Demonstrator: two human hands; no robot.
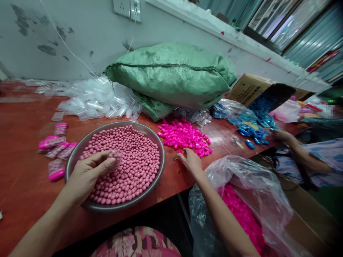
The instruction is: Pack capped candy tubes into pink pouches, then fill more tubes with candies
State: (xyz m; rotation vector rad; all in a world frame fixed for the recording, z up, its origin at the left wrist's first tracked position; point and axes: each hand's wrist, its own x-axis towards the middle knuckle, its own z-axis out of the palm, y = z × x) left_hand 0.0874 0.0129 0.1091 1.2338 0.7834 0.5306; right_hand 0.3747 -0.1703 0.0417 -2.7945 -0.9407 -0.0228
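A wide metal bowl (163, 157) full of pink beads (134, 167) stands on the red-brown table. Over its left part, my left hand (91, 169) pinches a small clear plastic box (115, 159) with pink beads inside. My right hand (190, 161) is at the near edge of a heap of bright pink caps (184, 135). Its thumb and fingers are closed around a pink cap (180, 152), mostly hidden by the fingers. Left of the bowl lie several filled boxes with pink caps (57, 142), some stacked on each other.
Empty clear boxes (93, 100) are heaped by the wall, beside a stuffed green sack (171, 75). A clear bag (241, 171) holding pink caps (241, 214) is under my right arm. At right, a person's hand (284, 137) is near blue packets (252, 130) and a cardboard box (246, 89).
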